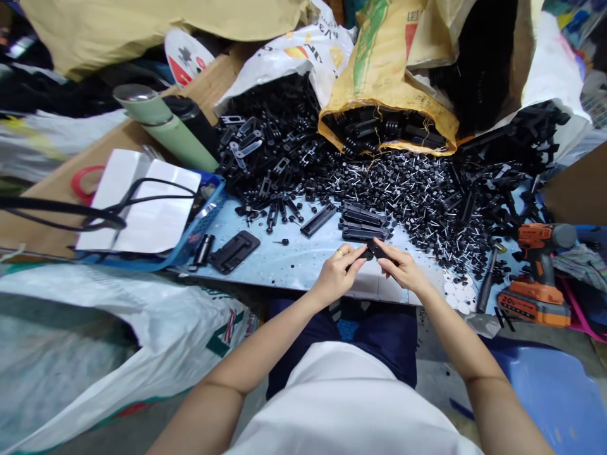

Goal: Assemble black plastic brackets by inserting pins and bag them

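The small black plastic part point(374, 251) sits between both hands, just above the near edge of the pale blue table point(294, 259). We see the left hand point(339, 272) pinching its left end with thumb and fingers closed together. A ring shows on one finger. The right hand point(403, 268) is clamped on the other end in the same way, fingertips tight on the piece. We read no writing on the part itself.

Just behind the hands lies a stack of long black strips point(363, 224). Beyond it a heap of small black pins point(417, 189) spills from a yellow sack point(384, 69) and a white sack point(303, 54). Both sacks bear print, but we find it too folded and cut off to read.

To the right stands an orange cordless drill point(538, 265), and we read "20V" on its battery. A hammer point(488, 278) lies beside it. On the left, a blue basket point(208, 208) holds white boxes, with a green flask point(165, 123) behind.
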Tool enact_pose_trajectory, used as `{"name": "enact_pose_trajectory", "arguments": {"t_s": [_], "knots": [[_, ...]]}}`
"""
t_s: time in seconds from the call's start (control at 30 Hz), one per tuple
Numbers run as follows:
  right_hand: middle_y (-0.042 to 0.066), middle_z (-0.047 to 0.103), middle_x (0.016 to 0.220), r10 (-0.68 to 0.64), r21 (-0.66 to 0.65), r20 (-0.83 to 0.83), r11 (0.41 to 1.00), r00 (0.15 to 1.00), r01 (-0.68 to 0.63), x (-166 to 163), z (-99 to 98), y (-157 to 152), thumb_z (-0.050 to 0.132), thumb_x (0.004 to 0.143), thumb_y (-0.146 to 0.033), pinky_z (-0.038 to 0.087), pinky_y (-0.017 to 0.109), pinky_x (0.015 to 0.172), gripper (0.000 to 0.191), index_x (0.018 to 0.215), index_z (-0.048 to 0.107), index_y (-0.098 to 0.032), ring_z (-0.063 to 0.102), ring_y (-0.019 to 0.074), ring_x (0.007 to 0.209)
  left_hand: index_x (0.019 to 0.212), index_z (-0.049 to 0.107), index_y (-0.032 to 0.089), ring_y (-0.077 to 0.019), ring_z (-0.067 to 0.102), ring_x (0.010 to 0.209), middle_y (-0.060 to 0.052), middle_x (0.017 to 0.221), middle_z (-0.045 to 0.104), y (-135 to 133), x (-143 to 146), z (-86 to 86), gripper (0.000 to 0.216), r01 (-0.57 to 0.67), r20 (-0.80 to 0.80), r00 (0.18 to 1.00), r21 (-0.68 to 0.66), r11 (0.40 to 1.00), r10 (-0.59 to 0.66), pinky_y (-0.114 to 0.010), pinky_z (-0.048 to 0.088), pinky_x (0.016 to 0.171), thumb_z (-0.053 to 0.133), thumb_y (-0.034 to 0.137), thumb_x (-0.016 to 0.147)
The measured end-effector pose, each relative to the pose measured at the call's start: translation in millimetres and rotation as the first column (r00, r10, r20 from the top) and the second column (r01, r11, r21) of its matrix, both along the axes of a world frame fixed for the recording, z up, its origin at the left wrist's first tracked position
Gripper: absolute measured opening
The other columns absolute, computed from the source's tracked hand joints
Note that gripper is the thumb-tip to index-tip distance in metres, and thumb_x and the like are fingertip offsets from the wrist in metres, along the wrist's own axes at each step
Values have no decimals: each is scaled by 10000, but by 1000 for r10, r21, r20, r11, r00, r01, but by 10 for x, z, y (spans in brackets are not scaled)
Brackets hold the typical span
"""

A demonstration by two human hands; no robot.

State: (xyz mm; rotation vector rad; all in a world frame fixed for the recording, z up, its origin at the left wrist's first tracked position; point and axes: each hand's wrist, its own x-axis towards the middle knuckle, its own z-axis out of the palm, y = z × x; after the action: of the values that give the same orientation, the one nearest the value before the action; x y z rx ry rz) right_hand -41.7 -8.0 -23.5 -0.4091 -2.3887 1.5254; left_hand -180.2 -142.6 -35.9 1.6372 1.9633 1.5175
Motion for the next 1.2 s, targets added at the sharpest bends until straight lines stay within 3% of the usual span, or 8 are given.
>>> {"name": "enact_pose_trajectory", "arguments": {"t_s": [0.4,0.57,0.67,0.73,0.77,0.87,1.0,1.2], "knots": [[54,572,967,-192,94,-132,974,972,205,-122,-135,-388,375,906,-429,526,279,575,509,1396,333,-296,526,103,565,1187,550,166,-142,579,784,-74,854,608,168,278,-19,348,-332,-25,938,215,919,345,-272,503,711,336,279,937],[69,594,1089,-188,204,-60,959,980,197,-219,-301,-386,346,915,-424,521,317,742,487,1382,357,-286,600,164,807,1220,505,178,-162,606,798,-96,940,612,180,308,-251,386,-384,94,922,82,920,377,-301,519,708,283,327,942],[57,582,1159,-290,439,18,862,957,253,-191,-232,107,401,899,-379,449,341,906,398,1268,501,-268,543,188,1035,1325,372,190,-169,627,753,-110,1001,590,121,330,-444,422,-405,146,899,-88,910,414,-299,530,643,317,308,923],[80,564,1187,-568,616,38,661,822,428,-109,-59,631,380,909,-305,398,335,954,354,1211,541,-215,497,182,1082,1345,344,197,-236,608,945,-147,1133,544,81,300,-503,483,-352,-6,935,-167,921,356,-369,523,761,410,247,869],[93,550,1203,-716,709,52,517,696,479,-60,54,916,358,916,-279,377,330,964,352,1208,535,-192,468,179,1102,1333,367,207,-274,551,1070,-155,1205,510,76,270,-504,504,-294,-124,954,-206,933,273,-425,485,856,445,206,834],[224,473,1239,-844,770,48,371,534,519,53,398,1694,315,906,-169,339,419,938,402,1268,442,-49,393,244,1126,1215,505,246,-301,436,1202,-113,1223,532,147,161,-422,459,-33,-395,909,-387,922,-133,-566,304,1008,444,101,784],[231,455,1251,-844,825,122,378,522,419,109,636,2308,366,806,-4,305,474,886,369,1102,563,-99,371,259,1102,1128,556,223,-221,562,979,-74,968,640,315,97,-261,405,80,-489,751,-600,796,-444,-519,333,975,363,45,820],[205,561,1107,-793,864,199,419,576,278,178,648,2625,424,756,31,318,463,796,231,706,579,-134,441,235,991,1197,506,164,-199,577,896,-91,913,637,250,135,-209,436,-14,-563,703,-621,784,-434,-366,409,825,409,12,800]]}}
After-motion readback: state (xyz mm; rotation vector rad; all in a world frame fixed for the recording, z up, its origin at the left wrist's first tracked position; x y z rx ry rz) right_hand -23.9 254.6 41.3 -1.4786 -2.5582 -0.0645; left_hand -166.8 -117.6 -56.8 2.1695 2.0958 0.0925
